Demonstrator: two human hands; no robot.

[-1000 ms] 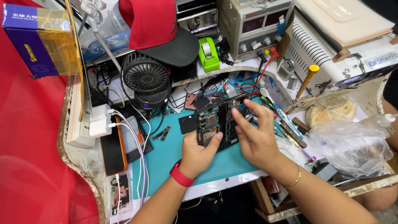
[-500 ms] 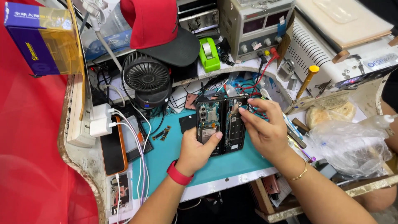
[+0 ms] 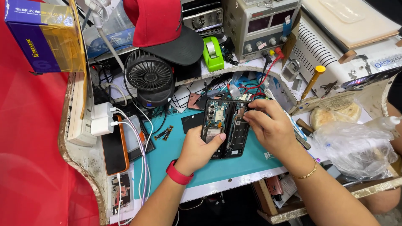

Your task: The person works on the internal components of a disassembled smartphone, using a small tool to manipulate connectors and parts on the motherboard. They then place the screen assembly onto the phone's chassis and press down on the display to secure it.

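My right fingertips [image 3: 250, 118] press together on the upper right half of the opened phone [image 3: 226, 127] at frame centre, while my left hand [image 3: 199, 148] clamps its lower edge, thumb on top, steadying it over the teal mat [image 3: 167, 155].

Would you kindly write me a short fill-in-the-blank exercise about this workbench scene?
1. Both hands work on an opened phone lying on a ____ mat.
2. The left hand has a ____ band at its wrist.
3. The right hand has a thin ____ bracelet at its wrist.
4. Behind the small black fan lies a ____ cap.

Missing words: teal; red; gold; red
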